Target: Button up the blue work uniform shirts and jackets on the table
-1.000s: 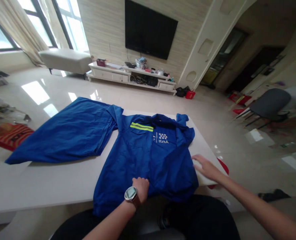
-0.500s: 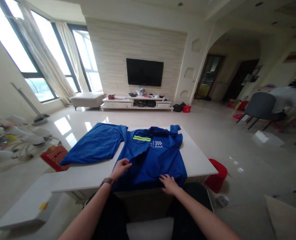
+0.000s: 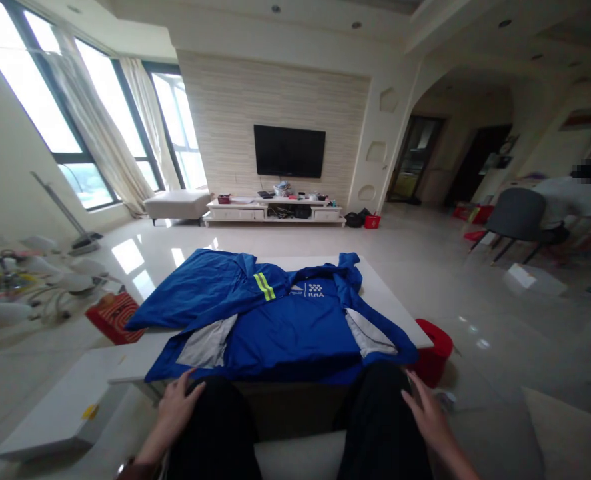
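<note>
A blue work jacket [image 3: 288, 333] lies spread on the white table, its two front panels turned outward so that pale inner pockets [image 3: 208, 343] show. White print runs below the collar, and a yellow-and-silver reflective strip crosses one side. My left hand [image 3: 175, 403] is open beside my left knee, fingers apart, close to the jacket's near left corner. On the other side my right hand [image 3: 428, 407] is open by my right knee, just below the near right corner. Neither hand appears to grip the cloth. Another blue garment [image 3: 195, 287] lies to the left, partly overlapped by the jacket.
The white table [image 3: 385, 300] stands before my knees. A red stool [image 3: 434, 350] is at its right and a patterned red box [image 3: 112, 313] at its left. A white box [image 3: 60, 407] sits lower left. Far right, a person sits by a grey chair [image 3: 515, 213].
The jacket's front panels have been opened outward to both sides, showing the pale pockets. Both hands have let go or moved off the cloth, drawing apart and back toward my knees.
</note>
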A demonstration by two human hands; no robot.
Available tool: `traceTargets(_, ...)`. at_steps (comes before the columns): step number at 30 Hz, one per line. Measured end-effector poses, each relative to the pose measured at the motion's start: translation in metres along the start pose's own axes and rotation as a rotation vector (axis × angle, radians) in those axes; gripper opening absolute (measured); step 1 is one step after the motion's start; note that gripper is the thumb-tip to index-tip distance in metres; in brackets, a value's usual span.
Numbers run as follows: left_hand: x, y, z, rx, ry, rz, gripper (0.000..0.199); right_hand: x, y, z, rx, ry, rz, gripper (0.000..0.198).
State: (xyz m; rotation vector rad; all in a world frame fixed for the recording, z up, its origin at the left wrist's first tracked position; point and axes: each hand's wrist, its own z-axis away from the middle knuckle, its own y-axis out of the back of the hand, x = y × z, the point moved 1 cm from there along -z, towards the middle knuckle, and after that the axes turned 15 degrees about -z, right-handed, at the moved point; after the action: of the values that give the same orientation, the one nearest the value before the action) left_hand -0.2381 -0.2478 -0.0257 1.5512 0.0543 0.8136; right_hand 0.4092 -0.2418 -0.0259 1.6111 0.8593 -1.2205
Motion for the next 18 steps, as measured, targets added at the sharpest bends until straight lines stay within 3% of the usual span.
traceTargets(2, -0.004, -0.025, 0.038, 0.032, -0.060, -0.132, 0.069, -0.003, -0.004, 0.046, -0.043, 0.009, -0.237, 0.062)
traceTargets(4, 0.003, -0.039, 0.077, 0.112, -0.076, -0.252, 0.074, -0.014, -0.012, 0.074, -0.068, -0.076, -0.551, 0.046)
traceTargets(6, 0.015, -0.043, 0.107, 0.170, -0.062, -0.367, 0.075, -0.028, -0.024, 0.080, -0.127, -0.215, -0.859, 0.038)
traceTargets(9, 0.035, -0.033, 0.128, 0.213, -0.076, -0.462, 0.073, -0.044, -0.041, 0.058, -0.301, -0.432, -1.162, 0.035)
traceTargets(12, 0.046, -0.021, 0.129, 0.247, -0.093, -0.464, 0.071, -0.053, -0.057, 0.025, -0.367, -0.558, -1.339, 0.034)
traceTargets(15, 0.058, -0.020, 0.131, 0.317, -0.187, -0.389, 0.058, -0.068, -0.082, 0.009, -0.394, -0.542, -1.364, 0.039)
traceTargets(18, 0.083, -0.035, 0.149, 0.158, -0.435, -0.122, 0.033, -0.098, -0.125, 0.028, -0.505, -0.430, -1.309, 0.043)
